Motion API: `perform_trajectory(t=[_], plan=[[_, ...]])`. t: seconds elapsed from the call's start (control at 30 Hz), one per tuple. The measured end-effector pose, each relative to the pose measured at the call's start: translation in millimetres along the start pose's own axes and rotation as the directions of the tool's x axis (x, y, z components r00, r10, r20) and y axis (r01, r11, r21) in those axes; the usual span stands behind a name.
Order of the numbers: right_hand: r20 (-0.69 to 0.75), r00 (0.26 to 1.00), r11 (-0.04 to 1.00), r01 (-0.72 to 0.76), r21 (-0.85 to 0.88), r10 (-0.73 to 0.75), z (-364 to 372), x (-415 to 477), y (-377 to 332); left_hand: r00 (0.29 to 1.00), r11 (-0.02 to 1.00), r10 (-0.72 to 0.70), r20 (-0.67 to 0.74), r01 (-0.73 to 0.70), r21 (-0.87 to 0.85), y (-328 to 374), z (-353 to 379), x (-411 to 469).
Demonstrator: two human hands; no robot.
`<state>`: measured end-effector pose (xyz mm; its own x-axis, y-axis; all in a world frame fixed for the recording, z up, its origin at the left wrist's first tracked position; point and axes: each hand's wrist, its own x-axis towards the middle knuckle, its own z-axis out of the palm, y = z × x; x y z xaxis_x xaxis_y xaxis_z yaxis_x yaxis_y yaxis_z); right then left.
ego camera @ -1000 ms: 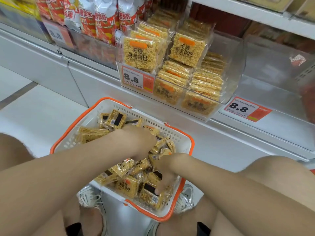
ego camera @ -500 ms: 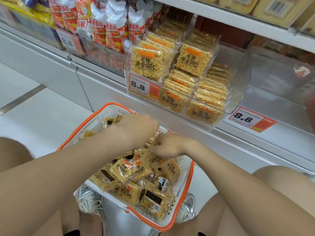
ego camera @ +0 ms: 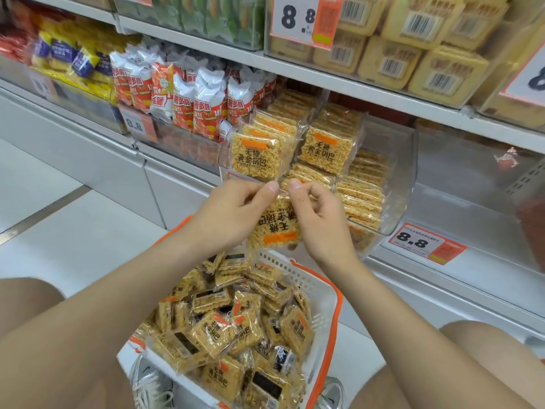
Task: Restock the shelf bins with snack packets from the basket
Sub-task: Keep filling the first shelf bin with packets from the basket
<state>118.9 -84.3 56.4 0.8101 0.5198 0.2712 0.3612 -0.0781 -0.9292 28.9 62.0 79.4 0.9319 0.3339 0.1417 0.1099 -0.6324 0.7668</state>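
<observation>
Both hands meet over the far end of the basket: the left hand (ego camera: 233, 214) and the right hand (ego camera: 318, 219) each pinch the top edge of one snack packet (ego camera: 275, 228) between thumb and curled fingers, thumbs nearly touching. It hangs between them upside down, its printed characters inverted and its orange band at the bottom, just in front of the clear shelf bin (ego camera: 396, 184) and above the basket's far rim. Inside the bin, matching packets (ego camera: 320, 146) stand upright in two rows facing outward, with more lying flat in stacks to their right. Below the forearms, the white basket with orange trim (ego camera: 328, 317) sits on the floor between the person's knees, heaped with loose packets (ego camera: 224, 329) lying at every angle, some label up and some showing dark backs. A sneaker (ego camera: 150, 385) shows beside the basket's near corner. On the shelf edge right of the bin is an orange and white price tag (ego camera: 424, 242) reading 8.8. Left of the bin stand red and white snack bags (ego camera: 206, 98), and the shelf above carries pale yellow barcoded packs (ego camera: 386, 62).
</observation>
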Motion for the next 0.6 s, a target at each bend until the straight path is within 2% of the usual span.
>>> perform_trajectory(t=[0.07, 0.17, 0.3, 0.43, 0.53, 0.6], plan=[[-0.121, 0.992, 0.996, -0.031, 0.085, 0.041, -5, 3, -2, 1.0, 0.996, 0.009, -0.017, -0.01, -0.089, 1, 1, 0], [-0.226, 0.968, 0.977, -0.061, 0.202, 0.107, -10, 9, -1, 0.996, 0.965, -0.067, -0.056, 0.05, -0.258, -1, 1, 5], [-0.216, 0.97, 0.97, -0.059, 0.236, 0.112, -16, 13, -4, 0.983, 0.904, -0.173, -0.06, 0.134, -0.406, 4, 4, 9], [-0.209, 0.977, 0.979, 0.005, 0.203, 0.039, -21, 16, -8, 0.976, 0.865, -0.214, 0.041, 0.209, -0.457, 12, 6, 8], [-0.126, 0.989, 0.993, 0.083, 0.085, -0.072, -27, 20, -9, 0.953, 0.724, -0.251, 0.169, 0.301, -0.621, 15, 8, 7], [-0.091, 0.993, 0.996, 0.078, 0.042, -0.073, -29, 21, -9, 0.939, 0.591, -0.279, 0.2, 0.332, -0.735, 18, 10, 8]])
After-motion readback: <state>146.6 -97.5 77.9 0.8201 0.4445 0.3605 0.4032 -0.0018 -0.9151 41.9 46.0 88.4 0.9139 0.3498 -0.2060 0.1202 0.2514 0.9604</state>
